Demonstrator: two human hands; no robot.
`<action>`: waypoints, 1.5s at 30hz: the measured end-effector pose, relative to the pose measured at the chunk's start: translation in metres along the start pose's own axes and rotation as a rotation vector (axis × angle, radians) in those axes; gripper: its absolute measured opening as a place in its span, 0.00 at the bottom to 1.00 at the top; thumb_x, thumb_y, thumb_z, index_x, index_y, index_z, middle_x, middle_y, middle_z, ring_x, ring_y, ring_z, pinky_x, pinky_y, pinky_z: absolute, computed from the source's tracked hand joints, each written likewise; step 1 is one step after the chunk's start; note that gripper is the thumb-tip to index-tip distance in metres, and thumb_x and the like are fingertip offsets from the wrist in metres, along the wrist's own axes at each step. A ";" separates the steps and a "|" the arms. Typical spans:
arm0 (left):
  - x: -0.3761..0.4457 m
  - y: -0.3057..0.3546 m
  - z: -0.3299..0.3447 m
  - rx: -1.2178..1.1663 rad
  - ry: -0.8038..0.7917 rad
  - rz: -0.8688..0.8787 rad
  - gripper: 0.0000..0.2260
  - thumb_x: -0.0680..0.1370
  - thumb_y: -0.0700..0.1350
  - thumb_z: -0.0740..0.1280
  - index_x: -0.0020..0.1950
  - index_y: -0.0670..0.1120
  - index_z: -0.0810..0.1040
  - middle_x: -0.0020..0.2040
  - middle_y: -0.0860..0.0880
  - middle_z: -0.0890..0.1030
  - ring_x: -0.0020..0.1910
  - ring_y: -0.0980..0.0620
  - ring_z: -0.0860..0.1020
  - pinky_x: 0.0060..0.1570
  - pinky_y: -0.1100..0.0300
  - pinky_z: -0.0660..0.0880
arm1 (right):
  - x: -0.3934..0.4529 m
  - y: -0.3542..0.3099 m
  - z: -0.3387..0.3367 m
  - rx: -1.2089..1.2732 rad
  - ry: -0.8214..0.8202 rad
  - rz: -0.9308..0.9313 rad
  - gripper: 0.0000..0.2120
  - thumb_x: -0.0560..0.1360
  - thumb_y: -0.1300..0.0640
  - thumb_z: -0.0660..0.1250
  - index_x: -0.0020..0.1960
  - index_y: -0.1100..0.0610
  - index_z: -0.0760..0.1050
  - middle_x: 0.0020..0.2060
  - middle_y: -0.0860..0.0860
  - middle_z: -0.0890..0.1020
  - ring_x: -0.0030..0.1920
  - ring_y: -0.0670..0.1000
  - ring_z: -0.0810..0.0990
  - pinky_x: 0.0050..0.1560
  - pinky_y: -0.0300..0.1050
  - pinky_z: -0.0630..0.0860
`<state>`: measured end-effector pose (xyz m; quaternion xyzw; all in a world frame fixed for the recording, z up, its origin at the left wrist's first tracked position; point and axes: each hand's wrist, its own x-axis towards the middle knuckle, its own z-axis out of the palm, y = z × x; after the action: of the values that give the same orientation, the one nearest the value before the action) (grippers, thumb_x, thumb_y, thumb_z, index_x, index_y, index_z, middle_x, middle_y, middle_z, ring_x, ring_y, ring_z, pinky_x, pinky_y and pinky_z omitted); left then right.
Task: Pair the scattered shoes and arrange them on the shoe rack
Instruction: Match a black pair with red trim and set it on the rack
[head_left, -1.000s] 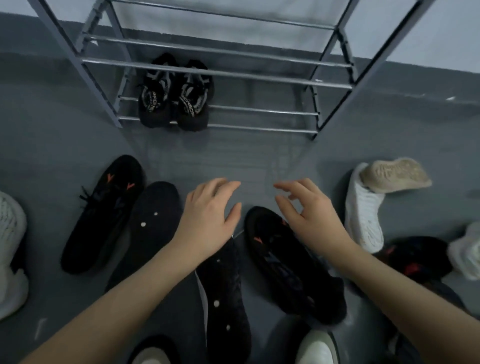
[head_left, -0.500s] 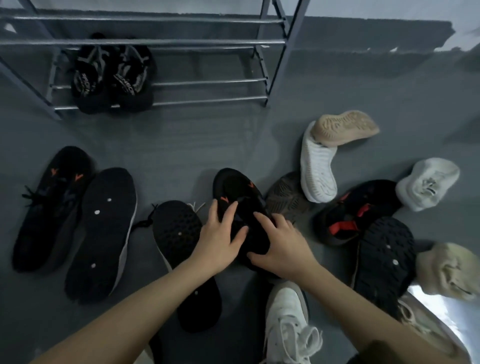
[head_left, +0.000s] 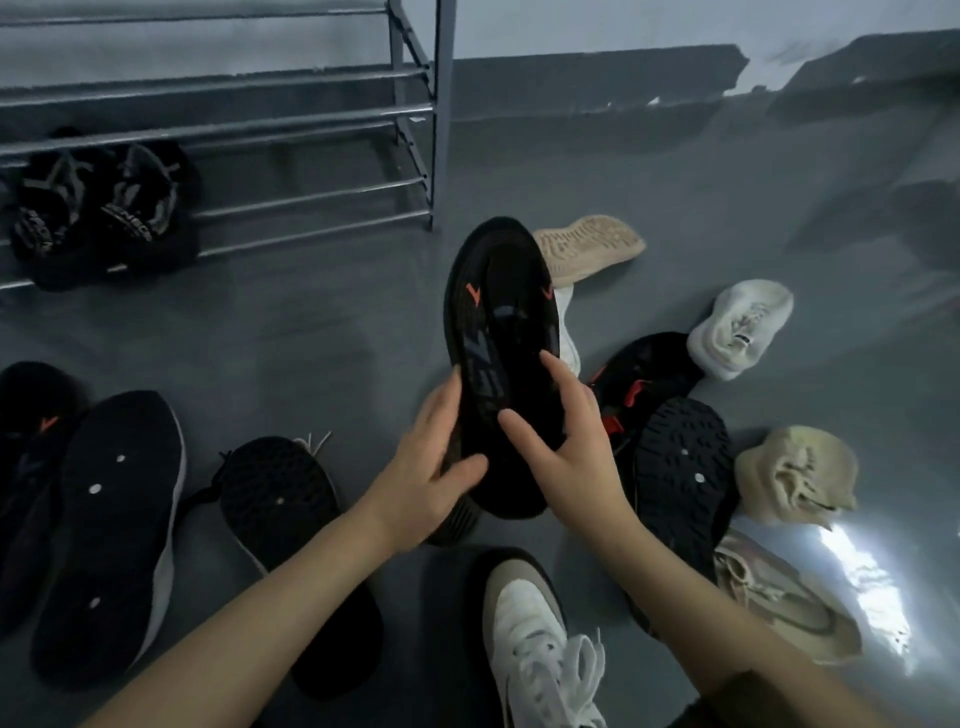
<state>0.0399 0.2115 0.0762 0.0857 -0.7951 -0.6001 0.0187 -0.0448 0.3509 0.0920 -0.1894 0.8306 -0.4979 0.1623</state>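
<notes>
A: Where is the black shoe?
B: Up off the floor. Both hands hold it, toe pointing away.
A: How?
B: The left hand curls around one side, and the right hand around the other.
A: And the rack?
B: Back left, with one dark pair on it.
</notes>
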 end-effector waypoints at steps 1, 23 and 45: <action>0.001 -0.001 0.005 0.061 -0.046 0.000 0.42 0.70 0.54 0.66 0.76 0.50 0.44 0.77 0.54 0.52 0.75 0.59 0.52 0.74 0.52 0.54 | -0.004 0.004 -0.002 0.043 -0.008 0.018 0.28 0.74 0.43 0.63 0.72 0.43 0.59 0.66 0.44 0.67 0.68 0.41 0.64 0.70 0.43 0.63; 0.020 -0.045 -0.009 0.228 0.277 -0.203 0.32 0.76 0.50 0.65 0.76 0.51 0.53 0.71 0.52 0.64 0.66 0.66 0.61 0.59 0.83 0.54 | 0.018 0.043 0.030 0.368 -0.353 0.153 0.25 0.77 0.50 0.57 0.74 0.46 0.57 0.71 0.42 0.66 0.70 0.35 0.61 0.73 0.44 0.58; 0.003 -0.101 -0.060 0.408 0.331 -0.298 0.21 0.81 0.45 0.56 0.74 0.45 0.60 0.71 0.49 0.66 0.70 0.55 0.64 0.70 0.61 0.60 | 0.027 0.080 0.084 -0.789 -0.262 0.011 0.30 0.74 0.32 0.49 0.73 0.38 0.51 0.77 0.51 0.46 0.76 0.58 0.44 0.71 0.60 0.48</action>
<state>0.0564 0.1273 -0.0040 0.3000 -0.8641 -0.4020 0.0419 -0.0420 0.3081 -0.0195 -0.2946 0.9310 -0.1120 0.1843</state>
